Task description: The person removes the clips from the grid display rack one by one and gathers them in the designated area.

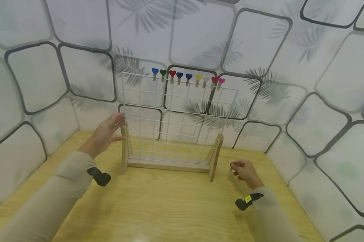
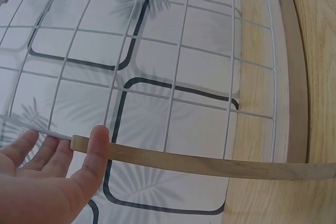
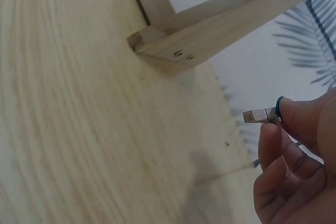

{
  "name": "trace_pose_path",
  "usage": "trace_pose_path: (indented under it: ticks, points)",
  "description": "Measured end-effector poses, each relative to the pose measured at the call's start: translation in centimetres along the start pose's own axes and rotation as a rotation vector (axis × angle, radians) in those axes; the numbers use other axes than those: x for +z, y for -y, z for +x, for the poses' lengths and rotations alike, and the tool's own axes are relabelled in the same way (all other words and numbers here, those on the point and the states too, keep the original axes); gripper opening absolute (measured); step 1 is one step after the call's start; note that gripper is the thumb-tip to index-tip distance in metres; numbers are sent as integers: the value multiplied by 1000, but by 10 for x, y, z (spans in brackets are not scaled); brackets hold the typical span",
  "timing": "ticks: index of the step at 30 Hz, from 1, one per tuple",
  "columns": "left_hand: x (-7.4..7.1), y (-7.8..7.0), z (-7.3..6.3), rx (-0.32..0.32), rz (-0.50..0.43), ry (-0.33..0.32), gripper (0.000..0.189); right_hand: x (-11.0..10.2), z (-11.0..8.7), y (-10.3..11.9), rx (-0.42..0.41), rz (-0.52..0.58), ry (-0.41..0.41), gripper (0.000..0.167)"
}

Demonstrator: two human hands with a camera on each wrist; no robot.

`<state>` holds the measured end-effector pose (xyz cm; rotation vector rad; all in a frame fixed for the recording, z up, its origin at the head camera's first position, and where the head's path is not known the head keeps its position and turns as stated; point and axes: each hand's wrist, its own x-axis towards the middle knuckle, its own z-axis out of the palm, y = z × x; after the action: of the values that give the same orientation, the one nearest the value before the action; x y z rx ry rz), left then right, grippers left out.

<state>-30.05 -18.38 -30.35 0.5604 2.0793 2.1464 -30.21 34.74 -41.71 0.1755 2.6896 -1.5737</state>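
A white wire grid rack [image 1: 176, 122] stands upright between wooden side posts. My left hand [image 1: 106, 131] is at the rack's left end, its fingers fairly straight against the grid's edge. In the left wrist view its thumb lies against the end of the wooden post [image 2: 210, 164]. To the right of the rack, my right hand [image 1: 245, 171] pinches a small wooden clothespin [image 3: 258, 115] between thumb and fingers, above the table. A dark teal piece shows at the clothespin's held end; the thumb hides most of it. The clothespin's free end points toward the rack.
Along the grid's top wire sit several heart-topped clothespins, among them a blue one [image 1: 155, 71], a yellow one [image 1: 198, 78] and a pink one [image 1: 221, 81]. The rack stands on a wood-grain table [image 1: 170, 205]. Patterned walls [image 1: 318, 121] enclose the table's back and sides.
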Motion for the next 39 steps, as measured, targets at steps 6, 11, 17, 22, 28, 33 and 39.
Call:
trace_pose_path:
  ticks: [6, 11, 17, 22, 28, 33, 39]
  points:
    - [1, -3, 1, -5, -1, -2, 77, 5, -3, -13, 48, -44, -26, 32]
    - [3, -5, 0, -4, -3, 1, 79, 8, -2, -22, 58, -82, -38, 28]
    - [3, -4, 1, -4, 0, 2, 76, 13, -2, -27, 126, 90, -50, 21]
    - [3, -2, 1, -4, 1, 1, 77, 13, -3, -28, 113, 33, -65, 22]
    - [2, -2, -2, -14, 7, -7, 72, 15, -3, -27, 104, -14, -51, 22]
    - [2, -3, -2, -10, 13, -9, 73, 16, -3, -27, 94, -61, -63, 23]
    - [1, -2, 0, -7, 8, -10, 74, 12, -7, -25, 76, -101, -54, 29]
